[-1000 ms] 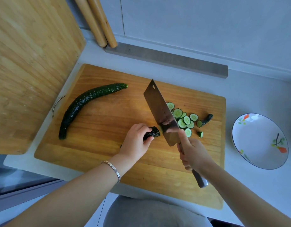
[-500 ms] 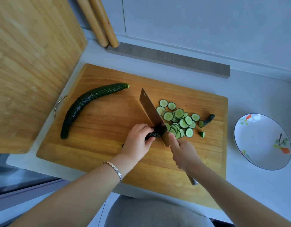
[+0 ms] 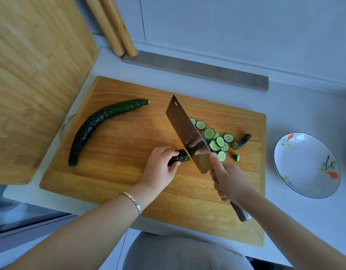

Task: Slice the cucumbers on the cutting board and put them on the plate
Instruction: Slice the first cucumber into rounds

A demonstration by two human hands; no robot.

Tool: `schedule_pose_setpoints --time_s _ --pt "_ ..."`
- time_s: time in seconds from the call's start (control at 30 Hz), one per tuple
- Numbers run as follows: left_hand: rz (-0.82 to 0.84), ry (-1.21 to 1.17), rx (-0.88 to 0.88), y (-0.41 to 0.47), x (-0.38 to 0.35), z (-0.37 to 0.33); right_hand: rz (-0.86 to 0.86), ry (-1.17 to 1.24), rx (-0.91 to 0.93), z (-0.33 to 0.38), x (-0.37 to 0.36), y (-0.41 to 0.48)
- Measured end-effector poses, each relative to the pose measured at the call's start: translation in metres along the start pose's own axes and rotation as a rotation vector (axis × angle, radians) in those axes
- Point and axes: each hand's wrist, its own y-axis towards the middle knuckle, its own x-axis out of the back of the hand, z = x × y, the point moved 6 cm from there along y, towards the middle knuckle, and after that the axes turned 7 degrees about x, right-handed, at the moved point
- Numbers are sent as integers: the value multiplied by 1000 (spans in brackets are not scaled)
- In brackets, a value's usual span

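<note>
My left hand (image 3: 160, 166) presses down on a short cucumber stub (image 3: 180, 157) on the wooden cutting board (image 3: 119, 172). My right hand (image 3: 229, 180) grips the handle of a cleaver (image 3: 189, 137), forefinger along the blade. The blade stands tilted at the stub's cut end. Several round slices (image 3: 215, 140) lie in a pile behind the blade, with a cut stem end (image 3: 244, 140) and a small bit (image 3: 236, 158) beside them. A whole dark cucumber (image 3: 98, 125) lies at the board's left. The white flowered plate (image 3: 304, 164) sits to the right with nothing on it.
A second bamboo board (image 3: 31, 75) leans upright at the left, over the cutting board's metal handle (image 3: 65, 123). Two wooden rolling pins (image 3: 113, 26) lean against the back wall beside a grey strip (image 3: 197, 71). The counter's front edge runs just below the cutting board.
Half a second ago the cleaver was down against the stub with its blade seen edge-on; now it is raised and tilted, showing its broad side. My left hand stays on the stub.
</note>
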Motion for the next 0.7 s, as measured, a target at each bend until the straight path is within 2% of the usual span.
schedule_pose_setpoints --time_s 0.3,0.47,0.53,0.7 --pt "7 -3 -8 1 -1 1 -29 -153 55 1 -11 8" --pt "17 -15 -14 1 -1 0 -31 -168 14 -10 -26 23" --pt "17 -13 -19 2 0 0 -40 -115 3 -11 -27 26" --pt "8 -28 -1 2 2 0 -58 238 -137 -16 -19 19"
